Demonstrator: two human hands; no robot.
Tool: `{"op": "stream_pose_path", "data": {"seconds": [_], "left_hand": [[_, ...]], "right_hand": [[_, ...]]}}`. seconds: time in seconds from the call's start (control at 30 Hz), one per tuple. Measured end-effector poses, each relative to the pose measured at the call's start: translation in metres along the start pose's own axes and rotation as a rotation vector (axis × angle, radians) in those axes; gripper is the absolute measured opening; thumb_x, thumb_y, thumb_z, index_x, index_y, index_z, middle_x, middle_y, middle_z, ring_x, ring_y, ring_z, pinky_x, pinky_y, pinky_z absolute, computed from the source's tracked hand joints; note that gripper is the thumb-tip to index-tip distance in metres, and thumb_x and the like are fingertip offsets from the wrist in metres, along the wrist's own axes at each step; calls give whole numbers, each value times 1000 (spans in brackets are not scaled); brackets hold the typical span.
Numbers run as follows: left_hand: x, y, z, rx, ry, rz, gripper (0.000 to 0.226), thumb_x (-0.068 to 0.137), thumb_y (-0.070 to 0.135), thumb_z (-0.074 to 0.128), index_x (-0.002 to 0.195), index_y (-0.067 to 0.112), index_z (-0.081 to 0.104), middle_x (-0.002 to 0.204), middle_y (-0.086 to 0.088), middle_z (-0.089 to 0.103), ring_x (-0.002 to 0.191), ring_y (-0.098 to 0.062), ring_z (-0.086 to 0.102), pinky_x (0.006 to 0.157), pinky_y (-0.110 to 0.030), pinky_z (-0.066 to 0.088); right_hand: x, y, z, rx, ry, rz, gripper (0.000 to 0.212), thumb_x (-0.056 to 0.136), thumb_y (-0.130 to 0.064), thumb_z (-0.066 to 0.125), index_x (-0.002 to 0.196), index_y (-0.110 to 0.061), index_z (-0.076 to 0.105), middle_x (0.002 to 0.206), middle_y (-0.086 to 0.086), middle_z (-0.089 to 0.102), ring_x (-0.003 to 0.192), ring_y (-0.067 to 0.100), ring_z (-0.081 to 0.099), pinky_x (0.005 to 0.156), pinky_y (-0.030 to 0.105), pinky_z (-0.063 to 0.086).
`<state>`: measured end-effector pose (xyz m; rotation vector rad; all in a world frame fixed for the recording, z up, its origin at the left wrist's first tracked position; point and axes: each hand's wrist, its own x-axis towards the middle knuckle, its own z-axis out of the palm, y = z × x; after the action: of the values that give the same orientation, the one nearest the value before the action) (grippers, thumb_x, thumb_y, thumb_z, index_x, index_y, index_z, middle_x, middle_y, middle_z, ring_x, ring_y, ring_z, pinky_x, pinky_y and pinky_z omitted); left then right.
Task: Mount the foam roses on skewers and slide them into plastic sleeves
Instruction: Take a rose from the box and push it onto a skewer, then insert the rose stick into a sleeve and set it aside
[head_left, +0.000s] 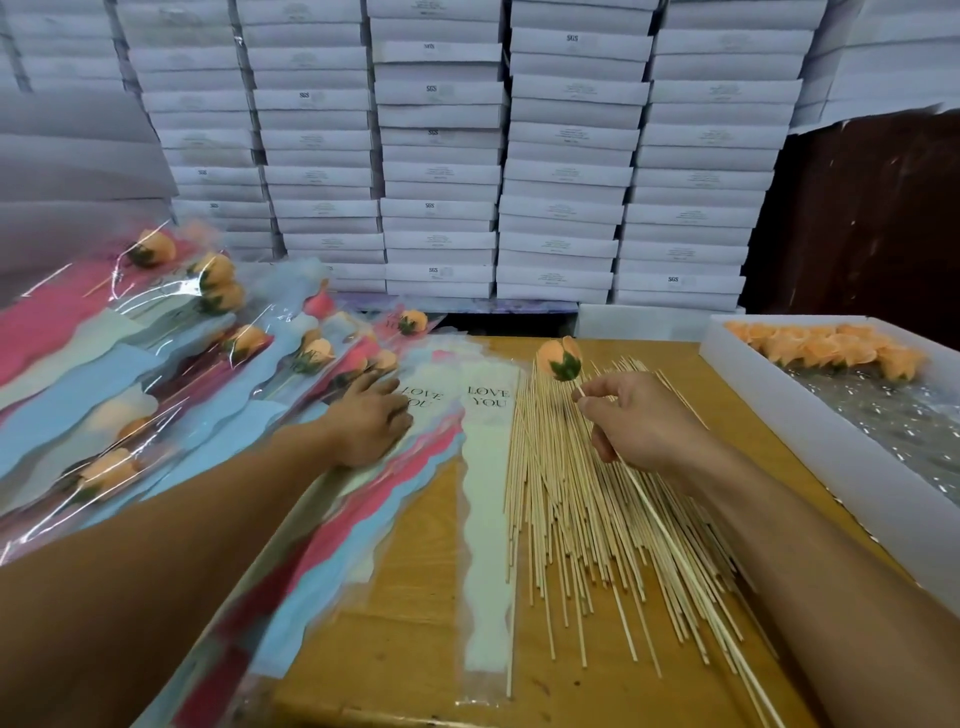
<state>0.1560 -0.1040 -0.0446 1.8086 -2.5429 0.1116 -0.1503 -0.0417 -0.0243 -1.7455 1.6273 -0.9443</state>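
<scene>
Right hand (641, 418) raised over the loose pile of skewers (582, 514), thumb and forefinger pinching one skewer (670, 540) just below the foam rose (560, 358), other fingers curled round the stick. Rose already mounted on that skewer's tip, orange bud and green base standing clear above the fingertips (582, 393), not touching them; rest of the stick trailing back under the palm toward the near edge of the wooden table (415, 649).

Left hand (371, 418) laid flat, fingers straight and close together, pressing on the fanned stack of empty plastic sleeves (441, 415) printed "LOVE YOU". One pale sleeve (488, 519) lying apart, beside the skewers.

Finished sleeved roses (156, 364) heaped at left. White tray (857, 478) at right holding more orange roses (826, 348). Stacked white boxes (519, 156) behind.
</scene>
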Motion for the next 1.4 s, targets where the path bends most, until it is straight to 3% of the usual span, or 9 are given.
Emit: {"op": "stream_pose_path", "data": {"seconds": [0.2, 0.37, 0.47, 0.57, 0.83, 0.97, 1.03, 1.2, 1.4], "left_hand": [[1, -5, 9, -20, 112, 16, 40, 107, 28, 36, 95, 6, 68, 105, -12, 64, 119, -28, 50, 118, -39, 20], [-9, -1, -7, -94, 115, -29, 44, 106, 30, 38, 75, 12, 62, 132, -13, 61, 143, -28, 36, 110, -39, 35], [-15, 3, -19, -87, 110, -53, 45, 104, 28, 40, 62, 14, 48, 87, -7, 56, 100, -34, 59, 79, -44, 49], [-17, 2, -28, -66, 134, -84, 40, 105, 29, 43, 73, 10, 58, 86, -9, 62, 79, -28, 58, 69, -41, 49], [-38, 38, -59, -145, 292, -114, 34, 103, 28, 48, 94, 7, 72, 90, -12, 72, 79, -28, 62, 68, -36, 50], [-58, 78, -65, -232, 334, -32, 33, 103, 31, 48, 101, 8, 72, 99, -11, 73, 90, -29, 64, 81, -40, 51], [-65, 99, -64, -242, 333, 22, 34, 103, 32, 47, 101, 8, 71, 100, -11, 71, 94, -28, 62, 82, -40, 49], [-79, 138, -54, -284, 353, 70, 29, 103, 36, 46, 92, 18, 66, 96, -1, 57, 91, -25, 59, 78, -37, 47], [-87, 164, -38, -277, 321, 101, 27, 104, 40, 41, 95, 22, 60, 108, 2, 52, 98, -24, 61, 82, -38, 48]], "right_hand": [[-2, 0, 1, -17, -27, 10, 26, 105, -29, 48, 127, -23, 60, 51, -3, 63, 36, 2, 43, 47, 23, 36], [-1, 2, 3, 17, -76, 46, 24, 105, -26, 48, 125, -23, 61, 51, -2, 63, 36, 5, 42, 37, 19, 32], [-2, 2, 4, 73, -111, 64, 22, 106, -25, 49, 122, -19, 61, 51, -1, 63, 39, 8, 44, 37, 21, 32], [-2, 0, 5, 116, -135, 87, 19, 105, -23, 50, 117, -17, 63, 51, 0, 64, 39, 9, 50, 38, 22, 37], [-2, -7, 13, 576, -213, 264, 14, 105, -10, 44, 112, -8, 56, 64, 7, 63, 52, 19, 57, 46, 31, 48], [3, -7, 13, 819, -185, 324, 14, 102, -3, 40, 102, -12, 51, 57, 2, 49, 43, 12, 39, 37, 23, 32], [5, -7, 7, 826, -170, 321, 4, 103, -11, 48, 103, -11, 52, 59, 2, 53, 40, 8, 32, 32, 19, 24], [8, -2, 4, 721, -152, 246, 47, 88, -49, 72, 118, -16, 58, 88, 14, 78, 38, 6, 27, 30, 19, 24], [12, 5, 6, 702, 6, 283, 40, 86, -12, 78, 119, -8, 56, 86, 12, 76, 41, 8, 36, 30, 19, 24]]}}
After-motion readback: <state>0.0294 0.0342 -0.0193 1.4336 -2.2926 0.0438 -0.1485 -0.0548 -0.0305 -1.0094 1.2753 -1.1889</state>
